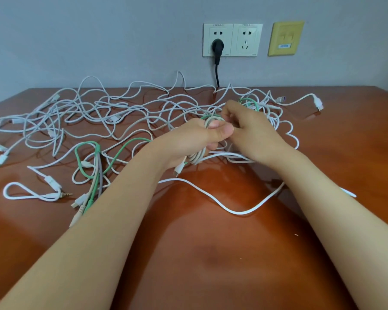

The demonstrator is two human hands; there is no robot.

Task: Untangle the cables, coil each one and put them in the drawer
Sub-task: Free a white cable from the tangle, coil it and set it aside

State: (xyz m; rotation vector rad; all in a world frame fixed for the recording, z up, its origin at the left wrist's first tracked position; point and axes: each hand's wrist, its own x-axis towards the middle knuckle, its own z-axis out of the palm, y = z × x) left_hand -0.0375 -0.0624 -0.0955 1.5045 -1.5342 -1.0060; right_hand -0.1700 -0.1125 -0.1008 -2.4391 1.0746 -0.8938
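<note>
Left hand [193,142] curled round a white cable coil [198,155], right hand [253,135] seemingly pinching it, over glossy wooden table [211,253].

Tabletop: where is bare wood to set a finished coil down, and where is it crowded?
Free: near edge of the table, below the flat white cable; right side past the white connector. Crowded: left and back, around the green cable.

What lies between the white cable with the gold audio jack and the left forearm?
A bundle of thin green, beige and grey cables lies there; the head view shows it.
</note>
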